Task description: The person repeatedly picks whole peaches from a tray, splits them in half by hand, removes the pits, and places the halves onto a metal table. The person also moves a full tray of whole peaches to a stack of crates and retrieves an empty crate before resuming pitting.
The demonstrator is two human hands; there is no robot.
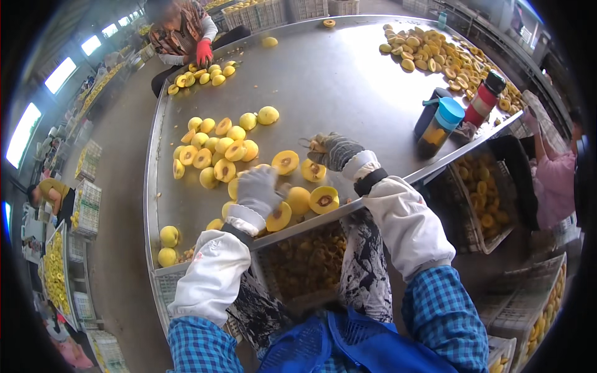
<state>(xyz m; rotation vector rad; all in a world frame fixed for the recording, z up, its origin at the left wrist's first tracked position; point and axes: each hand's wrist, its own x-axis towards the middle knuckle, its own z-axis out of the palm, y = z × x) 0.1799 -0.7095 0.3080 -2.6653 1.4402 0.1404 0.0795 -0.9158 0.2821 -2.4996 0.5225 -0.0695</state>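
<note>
Halved yellow peaches (225, 170) lie in a loose group on a metal table (298, 102), several with cut faces up and stones or pit hollows showing. My left hand (259, 189), in a pale grey glove, is over the near fruit; its fingers are blurred, and whether it grips one cannot be told. My right hand (333, 150), in a darker grey glove, is curled around a small tool with a thin wire loop (305, 142) at its tip. Just below it sits a peach half (313, 170), and nearer the edge lies another half (324, 200) with its stone.
A co-worker's red-gloved hand (204, 52) handles peaches at the far left corner. Blue-lidded (440, 123) and red (484, 99) bottles stand at the right edge, before a pile of halves (433, 51). A crate of fruit pieces (303, 261) is below the table's raised edge.
</note>
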